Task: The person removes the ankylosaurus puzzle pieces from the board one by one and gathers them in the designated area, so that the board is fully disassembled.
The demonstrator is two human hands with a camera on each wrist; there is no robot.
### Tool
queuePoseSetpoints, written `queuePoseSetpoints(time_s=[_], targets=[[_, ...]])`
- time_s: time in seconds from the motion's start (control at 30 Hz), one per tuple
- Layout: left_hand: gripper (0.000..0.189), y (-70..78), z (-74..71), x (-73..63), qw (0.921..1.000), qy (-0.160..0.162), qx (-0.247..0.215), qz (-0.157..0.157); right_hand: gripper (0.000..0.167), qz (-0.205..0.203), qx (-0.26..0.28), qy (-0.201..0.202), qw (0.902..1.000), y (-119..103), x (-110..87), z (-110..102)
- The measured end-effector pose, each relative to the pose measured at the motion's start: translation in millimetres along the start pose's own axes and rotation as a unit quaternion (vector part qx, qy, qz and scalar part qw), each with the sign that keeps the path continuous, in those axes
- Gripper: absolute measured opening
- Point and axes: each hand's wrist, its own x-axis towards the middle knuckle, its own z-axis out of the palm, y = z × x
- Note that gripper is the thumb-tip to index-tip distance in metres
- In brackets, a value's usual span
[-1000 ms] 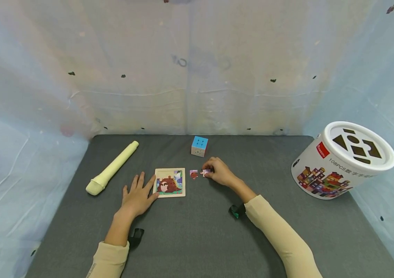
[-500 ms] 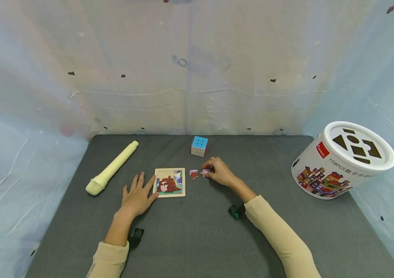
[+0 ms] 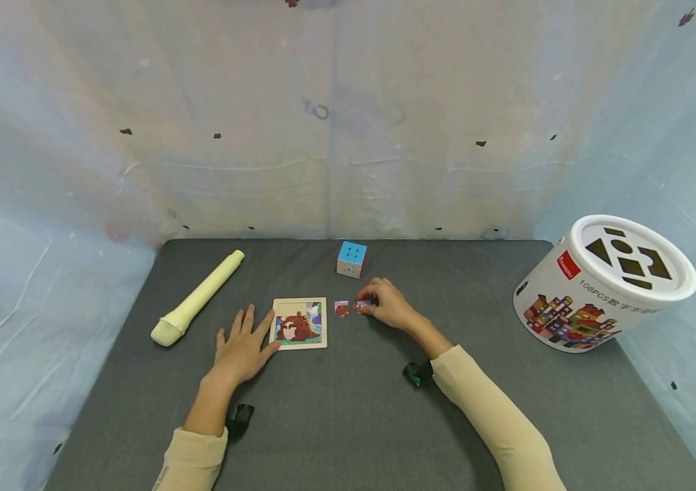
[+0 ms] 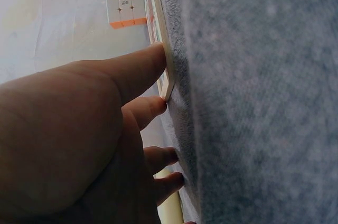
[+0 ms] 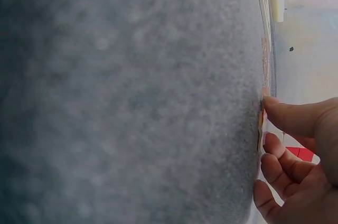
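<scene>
A small wooden jigsaw tray (image 3: 298, 346) with a cartoon animal picture lies flat in the middle of the table in the head view; bare wood shows in its upper left. My left hand (image 3: 241, 353) rests spread beside it, thumb and index fingertips right at the tray's left edge. In the left wrist view the thumb lies on the border. To the tray's right lies a loose puzzle piece (image 3: 341, 309). Just past that, my right hand (image 3: 389, 305) pinches another puzzle piece (image 3: 362, 303) between thumb and fingers, low at the tabletop; the fingers partly cover it.
Behind the pieces stands a puzzle cube (image 3: 352, 259) with a blue top. A pale yellow microphone-shaped object (image 3: 200, 296) lies at the left. The big white bucket (image 3: 593, 300) with shape holes in its lid stands at the right. A plastic sheet (image 3: 335, 184) hangs behind the table.
The piece under my right fingers has shifted or tilted very slightly. Both hands otherwise keep their places, and the tray has not moved on the table.
</scene>
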Motion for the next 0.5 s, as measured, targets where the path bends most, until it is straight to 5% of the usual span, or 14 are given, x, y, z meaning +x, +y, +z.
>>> queuePoseSetpoints(time_s=[0.5], targets=[[0.069,-0.3,0.7,-0.1,1.0,0.008,0.004,0.001,0.022,-0.038,-0.009,0.026,0.9989,-8.2,8.4,4.6]])
